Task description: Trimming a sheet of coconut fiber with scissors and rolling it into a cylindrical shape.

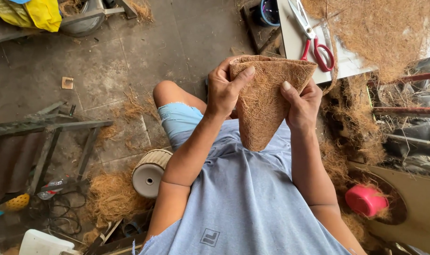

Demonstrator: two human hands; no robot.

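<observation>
- Coconut fibre, brown and coarse, forms the folded cone-shaped liner [264, 101] held at frame centre in the head view; its open rim faces 12 o'clock and its pointed tip faces 6 o'clock, so the long axis runs 12-to-6, leaning slightly toward 7.
- Left hand [225, 89]: closed on the liner's rim from the 9 o'clock side, thumb laid across the front face, fingers behind the fibre wall.
- Right hand [300, 105]: closed on the liner's opposite edge from the 3 o'clock side, thumb pressed on the front face, fingers wrapped behind.
- Both hands touch the liner; neither is nearer. The left grips higher, at the rim corner; the right grips just below the rim.
- The liner is held in the air above the lap, apart from every surface.
- At 1 o'clock from the liner: red-handled scissors [311, 34] lie on a white work table [290, 45], beside a heap of loose fibre [384, 28].
- At 8 o'clock: a woven cylinder with a pale end cap [150, 173] lies on its side on the concrete floor [130, 61].
- At 4 o'clock: a pink bowl-shaped item [364, 199] sits among fibre scraps.
- At 9 o'clock: a metal frame [50, 130] stands on the floor.
</observation>
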